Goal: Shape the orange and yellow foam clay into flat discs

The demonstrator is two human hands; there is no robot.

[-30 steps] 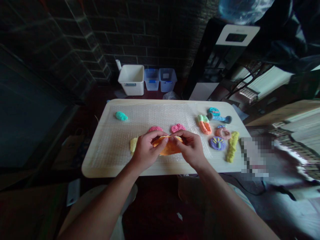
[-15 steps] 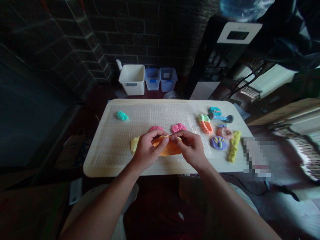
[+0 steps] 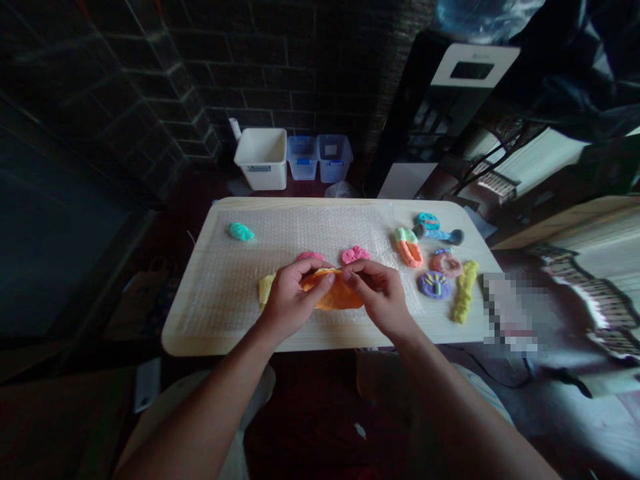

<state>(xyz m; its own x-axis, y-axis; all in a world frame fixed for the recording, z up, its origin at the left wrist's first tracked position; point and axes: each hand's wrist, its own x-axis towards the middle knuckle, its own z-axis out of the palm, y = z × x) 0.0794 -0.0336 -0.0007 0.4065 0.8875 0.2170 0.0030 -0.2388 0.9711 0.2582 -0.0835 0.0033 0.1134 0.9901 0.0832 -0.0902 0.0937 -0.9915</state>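
Observation:
Between my two hands is a flattened piece of orange modelling clay point(image 3: 341, 293), its upper edge pinched by thumbs and fingers. My left hand point(image 3: 295, 293) grips its left end, and my right hand point(image 3: 377, 290) grips its right end. A paler yellow strip shows along the top edge. Just left of my left hand lies a yellow clay lump point(image 3: 265, 291), partly hidden behind it. Beyond the hands rest a pink clay piece point(image 3: 310, 256), half covered, and a pink flower-like clay piece point(image 3: 355, 255).
Bubble wrap point(image 3: 210, 287) covers much of the table point(image 3: 175, 337). A teal clay lump point(image 3: 241, 231) lies far left. At right are an orange-and-green clay piece point(image 3: 409, 248), a purple disc point(image 3: 435, 285), a yellow twisted strip point(image 3: 465, 292) and a blue dumbbell shape point(image 3: 439, 235). Bins point(image 3: 261, 160) stand behind.
The view has shifted slightly. My hands keep their pinch on the orange clay, with the fingers nearly in the same place; the pieces on the table stay put.

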